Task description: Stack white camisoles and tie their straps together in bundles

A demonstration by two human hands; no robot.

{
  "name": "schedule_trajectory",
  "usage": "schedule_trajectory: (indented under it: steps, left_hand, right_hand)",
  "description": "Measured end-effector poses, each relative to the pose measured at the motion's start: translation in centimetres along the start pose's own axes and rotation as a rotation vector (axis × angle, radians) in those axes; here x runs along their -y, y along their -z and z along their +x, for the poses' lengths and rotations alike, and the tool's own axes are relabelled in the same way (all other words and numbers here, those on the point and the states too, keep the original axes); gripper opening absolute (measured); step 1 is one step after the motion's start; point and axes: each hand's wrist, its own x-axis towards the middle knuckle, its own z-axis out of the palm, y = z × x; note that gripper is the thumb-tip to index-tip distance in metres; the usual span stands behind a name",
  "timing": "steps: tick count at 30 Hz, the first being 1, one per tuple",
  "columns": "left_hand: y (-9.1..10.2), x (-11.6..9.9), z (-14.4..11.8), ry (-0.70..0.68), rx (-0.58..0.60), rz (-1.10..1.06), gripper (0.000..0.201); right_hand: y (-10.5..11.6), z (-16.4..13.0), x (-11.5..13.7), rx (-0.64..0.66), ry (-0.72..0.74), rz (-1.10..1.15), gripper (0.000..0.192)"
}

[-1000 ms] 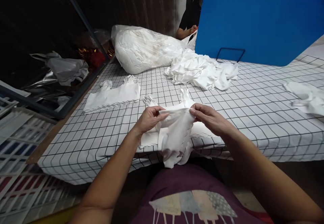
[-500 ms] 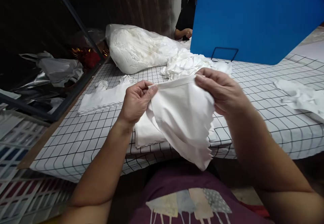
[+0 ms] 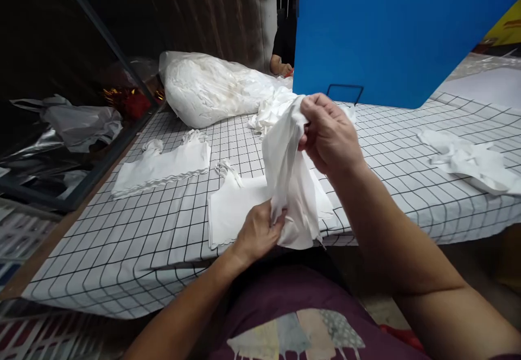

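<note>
Gridded cloth covers the table [image 3: 134, 229] under my hands. My right hand [image 3: 329, 134] pinches the top of a white garment [image 3: 288, 181], hanging upright; my left hand [image 3: 258, 232] grips its lower edge. Just beneath lies a flat stack [image 3: 228, 210]. I judge I'm mid-fold; next calls for laying it squarely on that stack.

You are holding one white cloth piece [image 3: 290, 175] in your two hands, left hand [image 3: 260, 232] and right hand [image 3: 328, 134]. On the table [image 3: 134, 235], two flat stacks are lying: one stack [image 3: 160, 165] at far left, one stack [image 3: 232, 208] near you. One loose heap [image 3: 272, 110], one stuffed bag [image 3: 207, 88] and one blue board [image 3: 391, 29] are sitting far off; one crumpled cloth [image 3: 468, 159] is lying right.
</note>
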Motion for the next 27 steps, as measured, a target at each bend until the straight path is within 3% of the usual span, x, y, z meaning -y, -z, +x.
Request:
schedule_trajectory:
  steps: [2, 5, 7, 9, 10, 12, 14, 17, 19, 21, 23, 25, 27]
  left_hand:
    - [2.3, 0.3, -0.1, 0.021, 0.082, -0.11, 0.027]
    - [8.5, -0.5, 0.9, 0.029, 0.1, -0.17, 0.024]
    - [13.3, -2.0, 2.3, -0.075, -0.076, -0.018, 0.02]
    - [17.4, -3.8, 3.8, -0.205, -0.307, 0.284, 0.022]
    - [18.9, -4.6, 4.4, -0.271, -0.452, 0.424, 0.024]
    - [20.7, -5.7, 4.9, -0.371, -0.585, 0.59, 0.026]
    - [20.8, -5.5, 4.2, -0.432, -0.542, 0.624, 0.026]
    - [18.6, -2.6, 1.4, -0.467, -0.308, 0.546, 0.02]
    - [16.4, 0.1, -1.0, -0.42, -0.062, 0.462, 0.017]
    - [14.4, 2.3, -3.0, -0.296, 0.256, 0.392, 0.015]
    - [13.1, 3.8, -4.2, -0.182, 0.431, 0.321, 0.016]
    - [12.7, 4.7, -4.2, -0.13, 0.4, 0.288, 0.018]
    - [12.7, 5.1, -3.4, -0.142, 0.268, 0.322, 0.02]
  right_hand:
    - [1.5, 1.3, 0.2, -0.06, 0.042, -0.092, 0.04]
    - [3.8, 3.7, -0.4, -0.085, 0.02, -0.149, 0.037]
    - [4.7, 5.3, -0.7, -0.067, -0.009, -0.159, 0.034]
    - [4.9, 6.3, -0.5, -0.051, 0.002, -0.164, 0.03]
    - [4.8, 6.4, -0.3, -0.05, 0.019, -0.165, 0.027]
    - [4.6, 5.7, 0.3, -0.088, 0.058, -0.168, 0.022]
    - [4.9, 3.6, 0.5, -0.122, 0.09, -0.173, 0.021]
    - [7.1, -1.7, -1.1, -0.069, 0.033, -0.224, 0.022]
    - [9.5, -5.6, -3.0, 0.134, -0.225, -0.375, 0.026]
    - [11.7, -8.7, -4.7, 0.452, -0.484, -0.561, 0.031]
    - [13.1, -10.2, -5.8, 0.581, -0.547, -0.699, 0.032]
    - [13.4, -10.2, -6.2, 0.53, -0.472, -0.766, 0.034]
    - [12.7, -9.1, -6.3, 0.433, -0.345, -0.767, 0.035]
